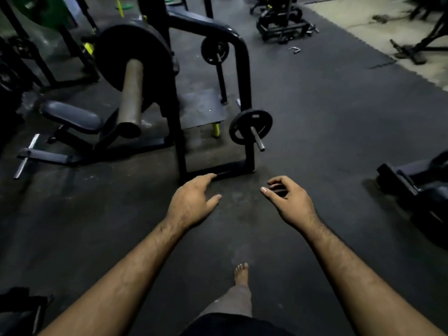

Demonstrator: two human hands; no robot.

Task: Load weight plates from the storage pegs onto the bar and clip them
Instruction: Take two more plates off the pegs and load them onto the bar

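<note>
A thick bar sleeve (pixel 131 93) points toward me at upper left, with a large black plate (pixel 114 52) loaded on it. On the black rack frame (pixel 244 69), a small black plate (pixel 251 126) sits on a low steel storage peg, and another small plate (pixel 214 50) hangs on a higher peg. My left hand (pixel 191 202) and my right hand (pixel 286 197) are held out over the floor in front of the rack, both empty with fingers apart. No clip is visible in either hand.
A padded bench seat (pixel 70 116) lies at left beside the bar. Another dark machine (pixel 417 180) sits at the right edge. More equipment (pixel 281 23) stands at the back. My bare foot (pixel 241 275) is on the dark rubber floor.
</note>
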